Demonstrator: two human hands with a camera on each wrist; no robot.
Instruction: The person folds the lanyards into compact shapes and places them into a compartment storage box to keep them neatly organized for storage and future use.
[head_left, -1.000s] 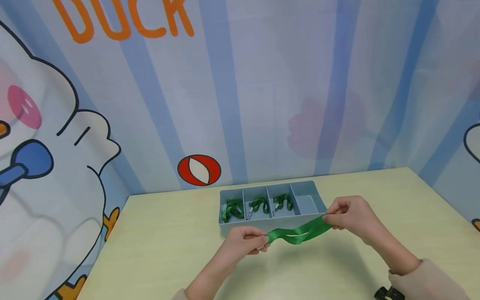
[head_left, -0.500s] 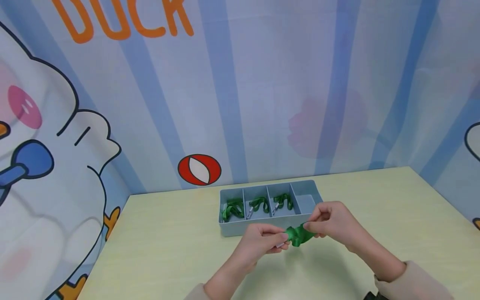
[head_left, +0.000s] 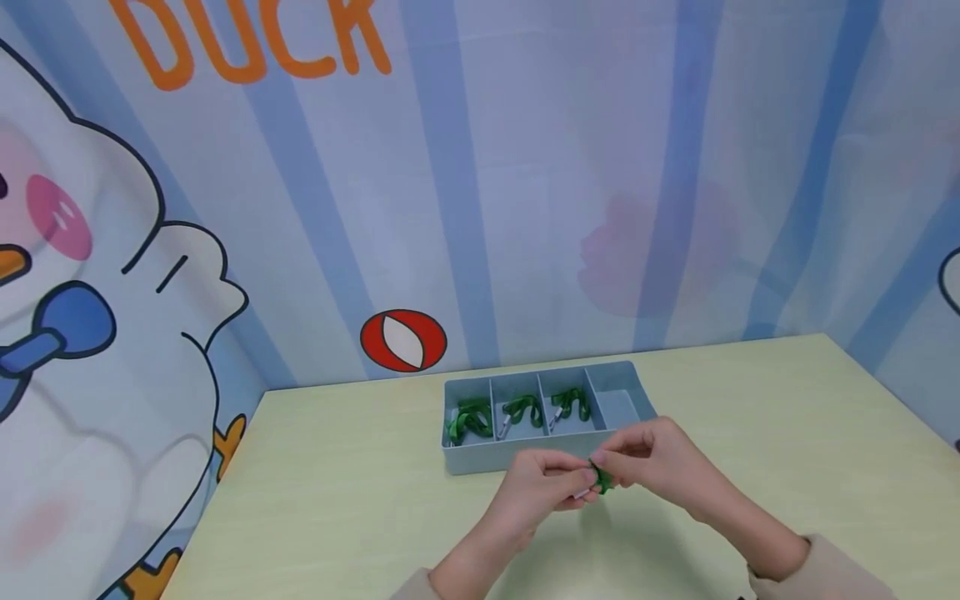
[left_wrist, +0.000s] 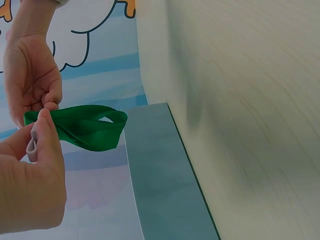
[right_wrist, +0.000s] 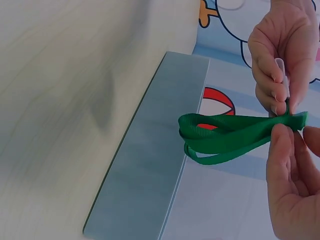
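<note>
A green ribbon lanyard (head_left: 602,478), folded into loops, is between my two hands in front of the tray. My left hand (head_left: 534,492) pinches it by the end with the pale clip (left_wrist: 33,144). Thumb and fingers of my right hand (head_left: 663,460) pinch the folded ribbon right beside the left fingertips. In the right wrist view the ribbon loops (right_wrist: 225,134) hang out past the fingers, over the tray's side. From the head view most of the lanyard is hidden behind the fingers.
Just behind my hands stands a grey-blue divided tray (head_left: 480,457). Green lanyards lie in its left compartment (head_left: 471,420), the one beside it (head_left: 522,410) and the third (head_left: 572,405). The pale table (head_left: 337,500) meets a printed cloth backdrop (head_left: 525,208).
My hands have come together, the left moving right and the right moving left. The lanyard, stretched between them a second ago, is now bunched up in folds at the fingertips.
</note>
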